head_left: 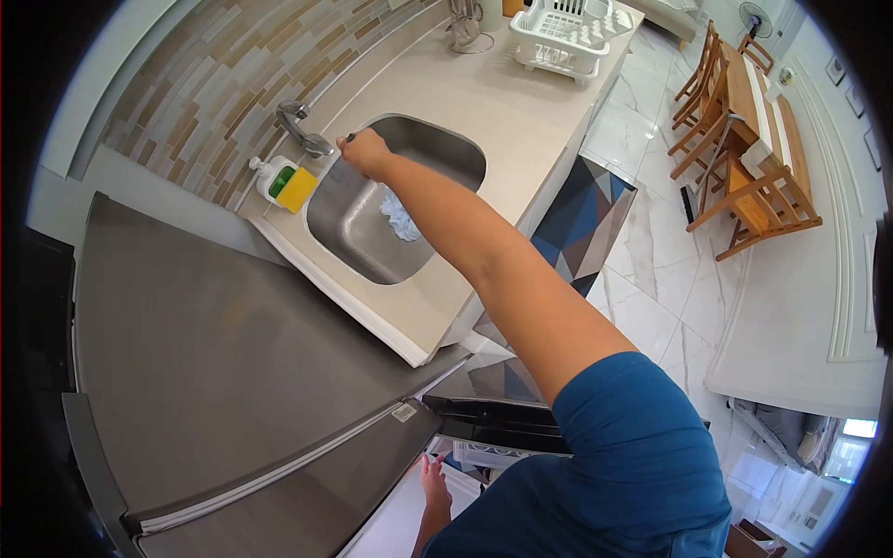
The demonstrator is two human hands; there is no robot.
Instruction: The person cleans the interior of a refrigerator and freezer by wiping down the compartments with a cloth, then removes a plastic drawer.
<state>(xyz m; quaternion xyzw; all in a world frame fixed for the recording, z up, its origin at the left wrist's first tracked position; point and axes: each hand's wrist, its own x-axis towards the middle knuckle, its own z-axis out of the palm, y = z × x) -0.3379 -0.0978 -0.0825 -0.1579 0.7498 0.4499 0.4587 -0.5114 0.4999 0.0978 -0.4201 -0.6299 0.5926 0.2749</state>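
Note:
My right hand (365, 153) reaches over the steel sink (358, 246), its fingers closed close to the spout of the faucet (299, 130). A small dark thing shows at the fingers; I cannot make out what it is. Beneath my forearm, a crumpled pale blue item (400, 219) lies on the sink bottom, partly hidden by the arm. My left hand (434, 480) is low in the view, fingers apart and pointing up. It is beside the opened lower part of the grey refrigerator (233, 316), near a white inner surface, and holds nothing that I can see.
A soap bottle (270, 177) and yellow sponge (297, 190) stand by the sink's left corner. A white dish rack (558, 42) sits farther along the counter (437, 84). A patterned mat (581, 219) lies on the floor. Wooden chairs (758, 209) and a table are at the right.

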